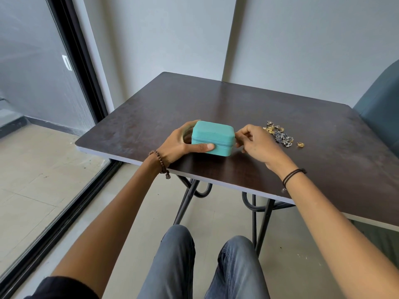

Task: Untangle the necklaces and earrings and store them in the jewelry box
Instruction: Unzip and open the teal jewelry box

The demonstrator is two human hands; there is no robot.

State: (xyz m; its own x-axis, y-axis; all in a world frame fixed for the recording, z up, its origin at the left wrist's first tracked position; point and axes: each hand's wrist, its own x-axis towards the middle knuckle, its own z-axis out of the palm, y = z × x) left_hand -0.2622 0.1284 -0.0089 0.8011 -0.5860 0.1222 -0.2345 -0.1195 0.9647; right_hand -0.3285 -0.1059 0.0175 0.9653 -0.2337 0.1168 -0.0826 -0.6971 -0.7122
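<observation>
A closed teal jewelry box point(213, 134) sits on the dark table point(280, 165), near its front edge. My left hand point(183, 143) grips the box's left side, thumb laid along the front by the zipper line. At the box's right side my right hand point(257, 143) has its fingertips pinched together against the seam; what they pinch is too small to tell. A tangled heap of gold and silver jewelry point(278, 133) lies just right of my right hand. One small gold earring point(300, 144) lies apart from the heap, to its right.
The table stands in a corner against grey walls. A sliding glass door point(43, 83) runs along the left. A teal chair back point(382, 108) rises at the table's right end. My knees are under the front edge.
</observation>
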